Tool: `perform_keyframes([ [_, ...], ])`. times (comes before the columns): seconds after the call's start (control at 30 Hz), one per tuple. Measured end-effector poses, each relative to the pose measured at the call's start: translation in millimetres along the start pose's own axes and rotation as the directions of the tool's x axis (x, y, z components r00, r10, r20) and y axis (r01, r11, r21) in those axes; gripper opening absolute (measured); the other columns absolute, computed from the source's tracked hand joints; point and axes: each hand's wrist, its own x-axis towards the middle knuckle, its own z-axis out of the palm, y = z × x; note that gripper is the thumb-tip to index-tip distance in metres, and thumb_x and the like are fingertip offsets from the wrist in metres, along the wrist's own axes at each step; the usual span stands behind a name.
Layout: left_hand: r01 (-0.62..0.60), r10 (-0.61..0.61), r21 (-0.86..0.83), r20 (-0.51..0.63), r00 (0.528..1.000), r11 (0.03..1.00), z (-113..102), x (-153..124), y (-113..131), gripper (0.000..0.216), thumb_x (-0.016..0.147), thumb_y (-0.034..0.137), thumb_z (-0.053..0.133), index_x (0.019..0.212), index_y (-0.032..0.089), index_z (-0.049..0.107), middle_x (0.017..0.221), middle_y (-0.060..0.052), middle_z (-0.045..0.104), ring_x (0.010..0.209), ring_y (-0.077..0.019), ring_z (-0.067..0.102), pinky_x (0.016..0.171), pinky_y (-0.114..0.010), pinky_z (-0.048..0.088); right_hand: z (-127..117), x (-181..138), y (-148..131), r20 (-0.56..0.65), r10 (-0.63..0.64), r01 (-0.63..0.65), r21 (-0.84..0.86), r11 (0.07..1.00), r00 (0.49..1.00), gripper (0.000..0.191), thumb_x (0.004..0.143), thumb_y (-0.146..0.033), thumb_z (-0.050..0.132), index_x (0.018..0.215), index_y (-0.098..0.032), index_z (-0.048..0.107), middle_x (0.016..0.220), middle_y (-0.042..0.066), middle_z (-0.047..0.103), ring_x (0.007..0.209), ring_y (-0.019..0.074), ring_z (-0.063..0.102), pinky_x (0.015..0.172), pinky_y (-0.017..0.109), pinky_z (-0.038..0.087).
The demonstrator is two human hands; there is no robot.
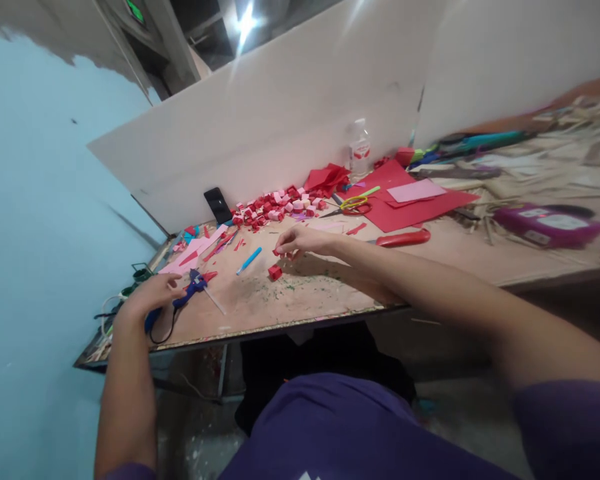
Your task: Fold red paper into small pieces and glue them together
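Observation:
My right hand (303, 241) reaches over the middle of the table, its fingertips pinched on a small red piece (276, 253). Just below it, a red cube (275, 272) rests on the tabletop. My left hand (153, 293) is at the table's left end, fingers apart and stretched toward a blue glue gun (196, 283). A white glue stick (215, 301) shows beside the gun. Whether the left fingers touch the gun I cannot tell. A blue pen-like tool (250, 260) lies between the two hands.
Behind are a heap of red and pink cubes (270, 208), a phone (217, 205) leaning on the white panel, and a clear bottle (360, 150). Yellow-handled scissors (354, 203), red sheets (405, 207), a red-handled tool (405, 238) and a purple tape measure (547, 225) lie rightward.

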Motion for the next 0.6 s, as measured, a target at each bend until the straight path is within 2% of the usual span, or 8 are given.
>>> perform_keyframes([
  [0.07, 0.005, -0.005, 0.001, 0.032, 0.999, 1.0, 9, 1, -6, 0.06, 0.061, 0.053, 0.076, 0.108, 0.016, 0.077, 0.098, -0.012, 0.079, 0.089, -0.0321, 0.072, 0.077, -0.035, 0.053, 1, 1, 1, 0.0, 0.002, -0.002, -0.003, 1.0, 1.0, 0.031, 0.074, -0.043, 0.089, 0.087, -0.016, 0.08, 0.084, 0.006, 0.075, 0.066, 0.0141, 0.068, 0.062, 0.026, 0.058],
  [0.13, -0.029, 0.03, -0.016, 0.061, 0.998, 0.999, 17, 6, -4, 0.058, 0.059, 0.055, 0.078, 0.104, 0.018, 0.078, 0.095, -0.01, 0.079, 0.093, -0.0324, 0.072, 0.079, -0.034, 0.053, 2, 1, 0, 0.002, 0.013, -0.013, -0.008, 1.0, 1.0, 0.033, 0.071, -0.043, 0.09, 0.087, -0.016, 0.08, 0.08, 0.005, 0.075, 0.065, 0.0141, 0.068, 0.061, 0.026, 0.057],
  [0.3, -0.055, 0.059, -0.046, 0.082, 0.995, 0.997, 23, 15, -1, 0.039, 0.056, 0.053, 0.079, 0.079, 0.021, 0.075, 0.072, -0.004, 0.073, 0.082, -0.03, 0.07, 0.07, -0.031, 0.049, 1, -1, -3, -0.012, 0.009, -0.009, -0.016, 1.0, 1.0, 0.033, 0.07, -0.042, 0.09, 0.086, -0.015, 0.08, 0.079, 0.005, 0.076, 0.064, 0.0139, 0.069, 0.061, 0.025, 0.056],
  [0.37, -0.047, 0.051, -0.063, 0.064, 0.997, 0.997, 22, 14, -6, 0.038, 0.056, 0.052, 0.078, 0.077, 0.02, 0.074, 0.071, -0.004, 0.071, 0.078, -0.0289, 0.069, 0.067, -0.031, 0.048, 0, -2, -3, -0.02, 0.005, -0.005, -0.012, 1.0, 1.0, 0.033, 0.07, -0.042, 0.09, 0.086, -0.015, 0.079, 0.079, 0.005, 0.076, 0.065, 0.0141, 0.069, 0.061, 0.025, 0.056],
  [0.43, -0.032, 0.034, -0.089, 0.024, 0.999, 0.996, 19, 11, -12, 0.043, 0.058, 0.051, 0.075, 0.086, 0.018, 0.074, 0.076, -0.005, 0.071, 0.078, -0.0283, 0.068, 0.066, -0.032, 0.049, 0, -2, -3, -0.025, 0.005, -0.006, -0.005, 1.0, 1.0, 0.032, 0.07, -0.042, 0.09, 0.084, -0.015, 0.079, 0.079, 0.005, 0.076, 0.066, 0.0145, 0.069, 0.061, 0.025, 0.056],
  [0.5, -0.016, 0.013, -0.122, -0.025, 1.0, 0.992, 15, 8, -18, 0.055, 0.063, 0.053, 0.07, 0.103, 0.016, 0.072, 0.085, -0.007, 0.071, 0.078, -0.0273, 0.067, 0.066, -0.033, 0.051, 0, -2, -2, -0.028, 0.008, -0.007, 0.004, 1.0, 1.0, 0.032, 0.07, -0.041, 0.09, 0.083, -0.015, 0.079, 0.079, 0.005, 0.076, 0.067, 0.0143, 0.069, 0.061, 0.024, 0.056],
  [0.53, -0.028, 0.018, -0.168, -0.061, 0.998, 0.985, 13, 7, -19, 0.059, 0.064, 0.054, 0.068, 0.11, 0.016, 0.069, 0.09, -0.007, 0.07, 0.079, -0.0265, 0.067, 0.067, -0.033, 0.052, 1, -2, -2, -0.029, 0.009, -0.008, 0.009, 1.0, 1.0, 0.031, 0.07, -0.04, 0.091, 0.083, -0.014, 0.079, 0.08, 0.005, 0.076, 0.067, 0.014, 0.069, 0.061, 0.024, 0.056],
  [0.6, -0.127, 0.068, -0.32, -0.189, 0.98, 0.939, 11, 7, -16, 0.061, 0.063, 0.054, 0.07, 0.114, 0.019, 0.066, 0.1, -0.006, 0.067, 0.083, -0.0242, 0.066, 0.07, -0.033, 0.054, 1, -2, -1, -0.035, 0.011, -0.01, 0.02, 1.0, 0.999, 0.03, 0.071, -0.039, 0.091, 0.084, -0.014, 0.079, 0.079, 0.005, 0.075, 0.066, 0.0135, 0.068, 0.06, 0.024, 0.056],
])
